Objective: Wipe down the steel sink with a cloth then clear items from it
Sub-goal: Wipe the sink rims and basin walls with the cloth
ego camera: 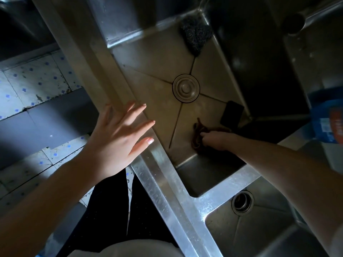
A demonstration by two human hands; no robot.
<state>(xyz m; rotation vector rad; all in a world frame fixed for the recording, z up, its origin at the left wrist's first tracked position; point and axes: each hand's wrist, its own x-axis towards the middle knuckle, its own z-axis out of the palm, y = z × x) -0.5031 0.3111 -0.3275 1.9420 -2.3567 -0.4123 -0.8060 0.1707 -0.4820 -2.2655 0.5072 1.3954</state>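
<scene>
A steel sink (161, 160) runs across the view, with a deep basin and a round drain plug (186, 88) in its floor. My right hand (217, 140) is down in the basin's near corner, shut on a dark brown cloth (197, 135) pressed against the floor. My left hand (118, 140) hovers flat over the sink's front rim, fingers spread, holding nothing. A dark steel-wool scourer (195, 35) lies in the far corner of the basin. A flat black rectangular object (232, 115) leans in the right corner, just beyond the cloth.
A second basin with an open drain hole (242, 202) lies to the right of a steel divider. A blue packet (328, 119) stands at the right edge. Tiled floor (33, 80) and my dark trousers (111, 210) are below the rim.
</scene>
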